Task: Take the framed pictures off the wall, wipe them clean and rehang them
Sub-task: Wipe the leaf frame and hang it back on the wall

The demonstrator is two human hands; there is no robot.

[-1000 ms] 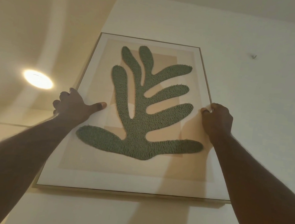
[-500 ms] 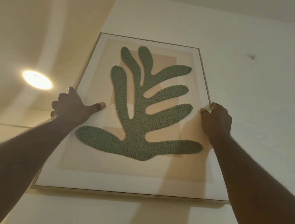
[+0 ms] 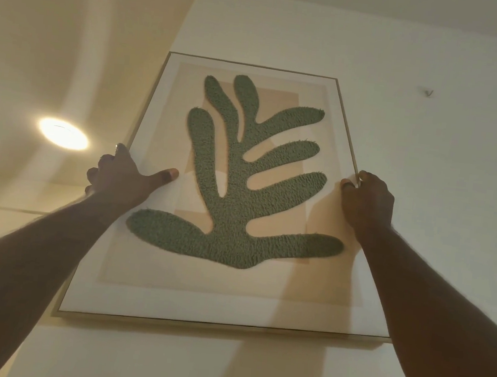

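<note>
Your left hand (image 3: 120, 178) curls its fingers behind the left edge with the thumb flat on the front; your right hand (image 3: 366, 201) wraps the right edge, an even two-sided grip that likely keeps the framed picture (image 3: 228, 297) level against the wall (image 3: 428, 177). Count: one picture, high on the wall; one bare hook (image 3: 428, 92) well right of it; one ceiling light (image 3: 63, 133).

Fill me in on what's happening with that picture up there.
A person holds a large framed picture of a green tufted leaf shape flat to the white wall. The left hand grips its left edge, thumb on the front; the right hand grips its right edge. A small hook sits bare in the wall to the upper right.
</note>
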